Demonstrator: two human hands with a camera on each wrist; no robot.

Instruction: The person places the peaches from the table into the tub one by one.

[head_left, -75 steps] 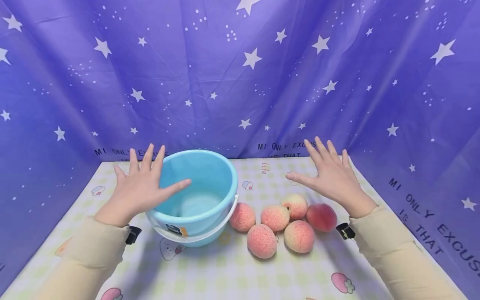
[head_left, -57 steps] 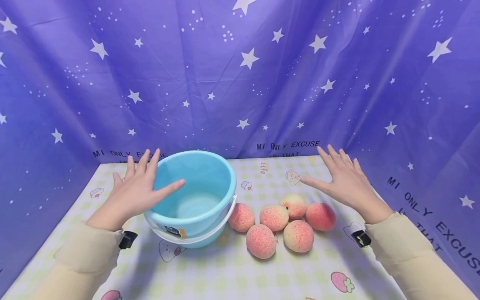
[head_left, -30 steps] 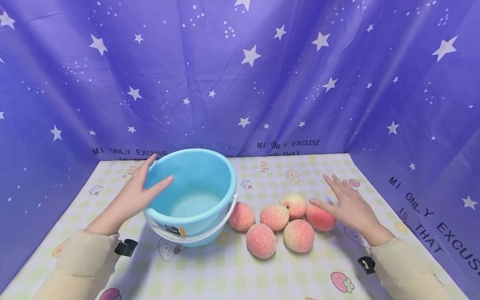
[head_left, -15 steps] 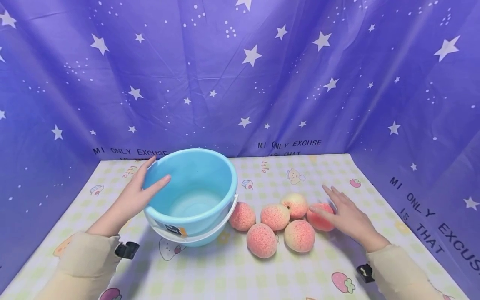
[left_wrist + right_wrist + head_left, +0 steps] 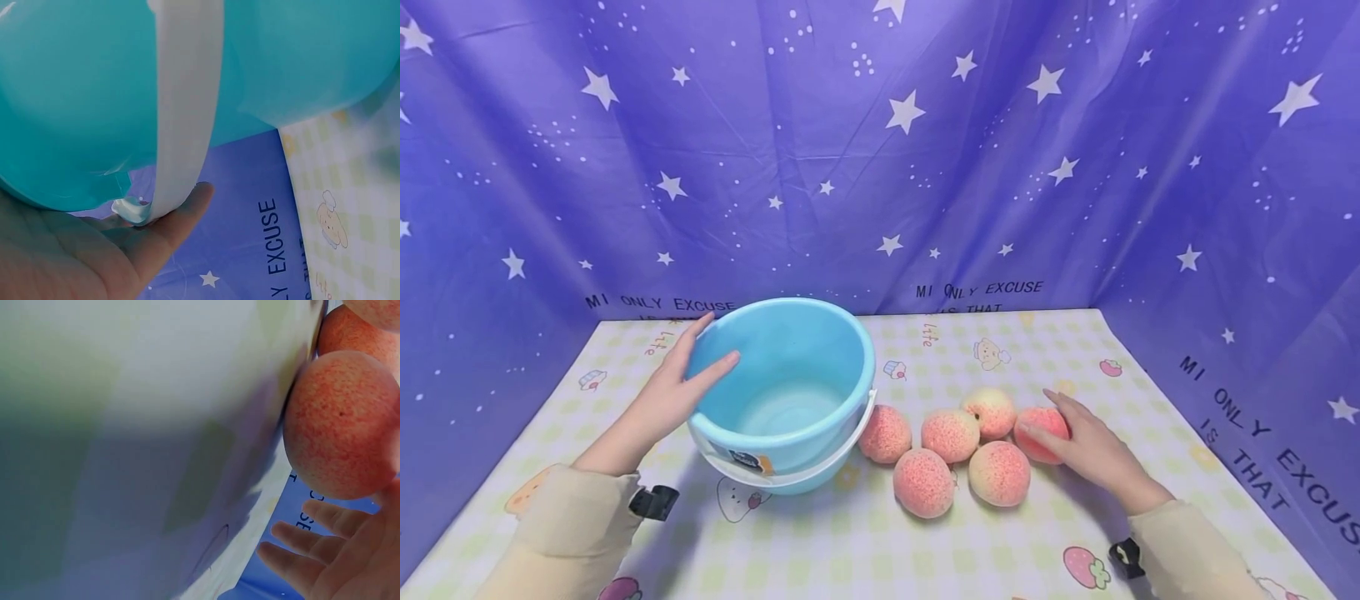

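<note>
A light blue bucket [image 5: 801, 454] with a white handle [image 5: 820, 468] stands upright left of centre. At its left rim my left hand [image 5: 666, 392] grips it, thumb over the inside and fingers outside; the left wrist view shows a finger [image 5: 172, 234] by the handle's end. Several peaches [image 5: 923, 483] lie in a cluster right of the bucket. My right hand [image 5: 1097, 446] is at the rightmost peach [image 5: 1037, 433], thumb in front and fingers stretched beyond it. In the right wrist view that peach [image 5: 344, 425] sits close to the palm, with the fingers spread and straight.
The table [image 5: 820, 550] wears a checked cloth with printed cartoon pictures. A purple star-patterned curtain [image 5: 835, 150] hangs behind and along both sides. One peach [image 5: 886, 435] lies right against or very near the bucket's right side.
My left hand has moved down from above the bucket's left side onto its rim. My right hand first shifted right, then lowered to the rightmost peach. Bucket and peaches stay put.
</note>
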